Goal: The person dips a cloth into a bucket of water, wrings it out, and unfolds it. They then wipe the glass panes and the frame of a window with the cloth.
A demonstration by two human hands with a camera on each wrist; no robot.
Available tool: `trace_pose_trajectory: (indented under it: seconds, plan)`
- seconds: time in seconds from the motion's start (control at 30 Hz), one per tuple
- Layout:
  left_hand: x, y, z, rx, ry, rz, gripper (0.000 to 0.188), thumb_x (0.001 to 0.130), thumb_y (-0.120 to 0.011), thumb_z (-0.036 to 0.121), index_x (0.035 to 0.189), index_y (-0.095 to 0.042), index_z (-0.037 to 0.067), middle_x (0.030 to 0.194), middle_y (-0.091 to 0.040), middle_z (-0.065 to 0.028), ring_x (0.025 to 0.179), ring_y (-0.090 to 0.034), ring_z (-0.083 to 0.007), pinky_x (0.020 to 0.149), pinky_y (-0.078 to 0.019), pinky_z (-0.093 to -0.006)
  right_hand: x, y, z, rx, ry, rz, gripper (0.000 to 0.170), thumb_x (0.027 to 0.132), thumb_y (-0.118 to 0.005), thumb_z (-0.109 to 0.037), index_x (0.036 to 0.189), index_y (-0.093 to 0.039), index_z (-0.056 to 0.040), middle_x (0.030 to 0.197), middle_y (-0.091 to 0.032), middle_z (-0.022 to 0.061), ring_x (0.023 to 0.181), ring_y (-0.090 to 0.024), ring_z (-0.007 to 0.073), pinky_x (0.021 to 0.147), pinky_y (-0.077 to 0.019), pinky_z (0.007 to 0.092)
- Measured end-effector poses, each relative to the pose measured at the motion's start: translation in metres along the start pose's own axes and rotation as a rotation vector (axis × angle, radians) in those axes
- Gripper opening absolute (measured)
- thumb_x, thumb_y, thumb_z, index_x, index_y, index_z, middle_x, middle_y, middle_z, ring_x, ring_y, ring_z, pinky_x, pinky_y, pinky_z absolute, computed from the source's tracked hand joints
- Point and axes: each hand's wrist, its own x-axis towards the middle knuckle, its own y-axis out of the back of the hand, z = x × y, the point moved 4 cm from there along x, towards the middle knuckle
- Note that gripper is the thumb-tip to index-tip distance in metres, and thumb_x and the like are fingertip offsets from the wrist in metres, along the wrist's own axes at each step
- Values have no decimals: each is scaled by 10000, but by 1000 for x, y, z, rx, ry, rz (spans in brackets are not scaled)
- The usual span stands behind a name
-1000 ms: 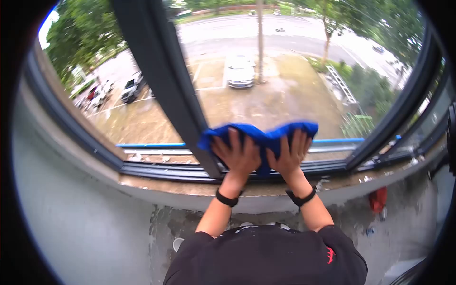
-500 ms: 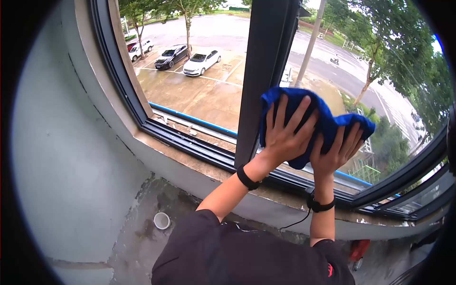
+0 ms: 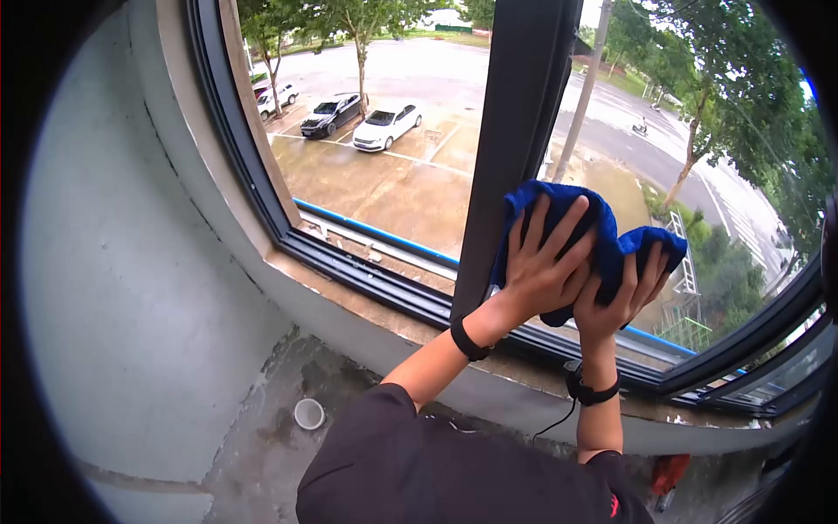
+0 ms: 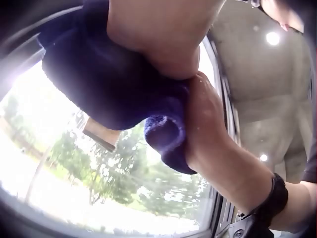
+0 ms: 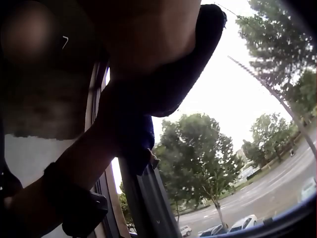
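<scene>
1. Against the window glass [image 3: 633, 175], head view, the left hand [image 3: 548, 266] and right hand [image 3: 614, 295] press a blue cloth [image 3: 622, 249], fingers straight and spread apart. The cloth lies right of the dark upright frame [image 3: 512, 113]; a white container [image 3: 309, 414] stands on the floor.
2. Left wrist view: the cloth's lower edge curls beneath both hands.
3. Right wrist view: hands and cloth are shadowed; I cannot tell how the fingers lie.
</scene>
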Motion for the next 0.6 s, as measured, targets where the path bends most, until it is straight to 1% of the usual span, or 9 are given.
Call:
trace_pose_trajectory:
  seconds: [0.07, 0.13, 0.17, 0.23, 0.33, 0.37, 0.43, 0.5, 0.6]
  plan:
    - [11, -7, -1, -9, -13, 88, 391, 822, -662, 235, 1206, -666, 157, 1480, -489, -130, 1344, -394, -508, 1104, -237, -619, 10, -5, 3, -37, 34, 38, 438, 886, -573, -236, 1269, -564, -24, 1431, -478, 281, 1383, -384, 464, 1173, -169, 592]
    - [-16, -11, -3, 14, -42, 155, 331, 818, -665, 234, 1135, -676, 137, 1433, -535, -137, 1315, -436, -506, 1103, -263, -620, -18, -12, 6, -37, 51, 37, 427, 918, -536, -262, 1275, -567, -31, 1432, -480, 277, 1379, -393, 467, 1176, -173, 586]
    - [-35, -14, -5, 40, -23, 165, 343, 855, -639, 268, 1180, -659, 161, 1424, -557, -94, 1279, -501, -449, 1092, -314, -568, -42, -16, 6, -60, 59, -3, 424, 940, -519, -266, 1293, -540, -33, 1450, -460, 272, 1397, -365, 466, 1172, -173, 594]
    - [-95, -26, -12, 46, -40, 117, 348, 841, -662, 290, 1169, -650, 172, 1439, -544, -74, 1282, -499, -428, 1053, -352, -539, -103, -24, 13, -63, 81, -41, 484, 922, -549, -320, 1323, -496, -55, 1438, -458, 255, 1374, -380, 466, 1152, -180, 617]
    - [-188, -33, -24, 34, 33, -15, 417, 809, -684, 264, 1215, -622, 192, 1451, -536, -40, 1275, -498, -414, 1052, -344, -510, -204, -32, 25, -80, 131, -250, 585, 846, -637, -366, 1346, -464, -118, 1390, -470, 225, 1313, -411, 456, 1121, -187, 639]
    - [-188, -24, -23, -5, 82, -73, 420, 794, -689, 233, 1207, -627, 188, 1449, -539, -36, 1275, -496, -414, 1052, -343, -505, -216, -28, 22, -84, 131, -353, 614, 818, -665, -367, 1350, -462, -136, 1374, -474, 218, 1292, -422, 455, 1115, -186, 641]
    - [-180, -19, -24, -80, 96, -129, 429, 766, -704, 205, 1188, -631, 178, 1440, -544, -54, 1294, -469, -430, 1068, -318, -528, -226, -24, 31, -37, 123, -381, 615, 800, -688, -316, 1347, -466, -144, 1382, -471, 223, 1310, -401, 460, 1121, -170, 639]
    - [-147, -6, -18, -158, 81, -215, 407, 731, -711, 166, 1134, -656, 148, 1432, -553, -73, 1301, -471, -426, 1072, -320, -528, -202, -18, 27, 18, 73, -475, 618, 794, -696, -289, 1347, -464, -138, 1382, -471, 232, 1316, -391, 464, 1128, -159, 633]
    - [-68, 4, -13, -211, -6, -168, 355, 739, -702, 149, 1091, -673, 108, 1449, -538, -92, 1324, -463, -443, 1089, -319, -542, -118, -15, 20, 2, 118, -280, 579, 826, -659, -280, 1332, -462, -79, 1455, -432, 250, 1359, -368, 468, 1157, -139, 614]
